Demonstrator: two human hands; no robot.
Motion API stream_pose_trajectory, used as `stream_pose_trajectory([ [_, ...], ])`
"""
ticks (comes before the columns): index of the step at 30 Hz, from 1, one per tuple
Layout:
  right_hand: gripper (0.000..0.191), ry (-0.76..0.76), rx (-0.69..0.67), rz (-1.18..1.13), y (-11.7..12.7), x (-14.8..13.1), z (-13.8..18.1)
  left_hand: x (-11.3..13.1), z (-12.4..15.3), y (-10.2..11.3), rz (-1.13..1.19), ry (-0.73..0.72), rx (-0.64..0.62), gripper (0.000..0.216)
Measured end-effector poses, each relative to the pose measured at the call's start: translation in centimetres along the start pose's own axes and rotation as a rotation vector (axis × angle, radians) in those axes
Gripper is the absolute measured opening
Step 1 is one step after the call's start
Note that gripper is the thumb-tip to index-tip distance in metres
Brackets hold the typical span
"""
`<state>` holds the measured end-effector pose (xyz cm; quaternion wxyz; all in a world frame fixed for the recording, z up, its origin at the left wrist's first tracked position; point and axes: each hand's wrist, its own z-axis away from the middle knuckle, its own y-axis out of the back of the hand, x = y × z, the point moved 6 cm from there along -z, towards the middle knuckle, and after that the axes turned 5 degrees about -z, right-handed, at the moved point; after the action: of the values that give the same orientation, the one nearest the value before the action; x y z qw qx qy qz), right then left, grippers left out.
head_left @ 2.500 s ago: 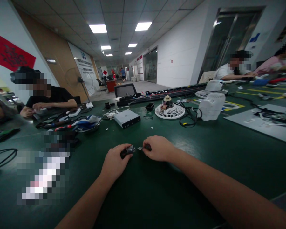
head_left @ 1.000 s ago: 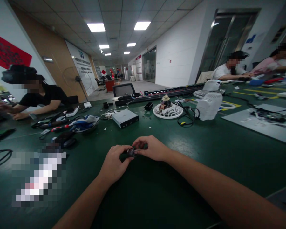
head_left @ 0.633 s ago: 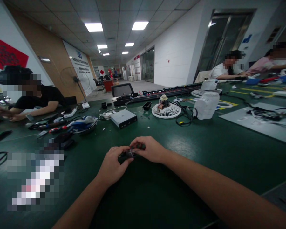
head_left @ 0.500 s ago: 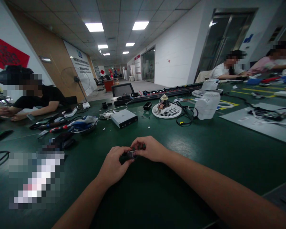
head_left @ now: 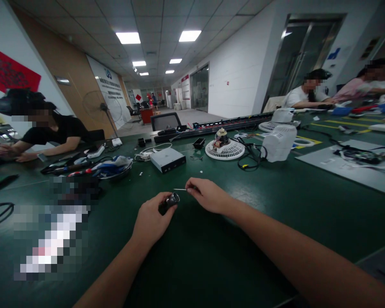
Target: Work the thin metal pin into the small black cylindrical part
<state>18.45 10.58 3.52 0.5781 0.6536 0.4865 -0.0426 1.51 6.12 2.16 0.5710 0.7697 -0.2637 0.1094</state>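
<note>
My left hand (head_left: 151,219) is closed around a short dark cylinder (head_left: 173,199). Its round, shiny end faces up and to the right, and the fingers cover the rest. My right hand (head_left: 205,194) is a little apart, to the right and slightly higher. Between its thumb and fingers is a thin pale metal rod (head_left: 180,189), pointing left above the cylinder without touching it. Whatever part of the rod lies inside the right hand is hidden. Both hands are over the green tabletop (head_left: 192,256).
Beyond my hands stands a silver box with a black front (head_left: 167,160), like a disc drive. A white round grille with a motor (head_left: 225,149) and a white plastic housing (head_left: 279,143) lie right of it. Cloth and tools (head_left: 115,167) lie left. People sit at both sides.
My hands were together around the cylinder. The right hand has drawn away to the right, and the thin rod now shows in it. The cylinder's end has tipped upward.
</note>
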Motion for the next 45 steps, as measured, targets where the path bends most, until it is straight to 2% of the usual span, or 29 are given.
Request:
stream_pose_trajectory([
  [4, 0.013, 0.079, -0.02, 0.181, 0.8, -0.1, 0.2, -0.7, 0.0, 0.0, -0.003, 0.068, -0.006, 0.028],
  [11, 0.018, 0.124, -0.09, 0.266, -0.1, -0.8, 0.5, -0.3, 0.0, -0.4, -0.01, 0.009, -0.036, 0.028],
  [15, 0.017, 0.134, -0.14, 0.214, -0.4, -0.8, 0.5, -0.4, 0.1, -0.2, -0.003, 0.01, -0.011, 0.028],
  [18, 0.018, 0.091, -0.103, 0.139, -0.1, -0.4, 0.4, -0.3, 0.0, 0.0, 0.006, -0.023, 0.002, 0.028],
  [21, 0.018, 0.067, -0.056, 0.199, 0.0, -0.3, 0.3, -0.1, 0.0, 0.0, -0.004, -0.042, 0.001, 0.027],
  [24, 0.017, 0.081, -0.112, 0.207, -0.4, -0.7, 0.5, 0.0, 0.0, -0.2, 0.005, -0.054, -0.006, 0.026],
  [29, 0.018, 0.009, -0.04, 0.263, -0.1, -0.8, 0.5, 0.2, 0.1, -0.4, 0.004, -0.078, -0.042, 0.029],
  [33, 0.018, -0.007, -0.097, 0.246, -0.5, -0.7, 0.5, 0.1, 0.1, -0.5, -0.002, -0.069, -0.053, 0.027],
  [39, 0.023, -0.219, 0.03, 0.406, 0.9, 0.5, 0.5, -0.5, 0.0, 0.0, -0.029, 0.012, 0.003, 0.026],
  [42, 0.026, -0.294, 0.043, 0.374, 1.0, 1.0, 0.4, -1.0, -0.1, 0.1, -0.041, 0.058, 0.011, 0.027],
  [45, 0.021, -0.31, 0.047, 0.316, 0.6, 1.4, 0.2, -1.3, -0.1, 0.0, -0.038, 0.084, 0.016, 0.029],
])
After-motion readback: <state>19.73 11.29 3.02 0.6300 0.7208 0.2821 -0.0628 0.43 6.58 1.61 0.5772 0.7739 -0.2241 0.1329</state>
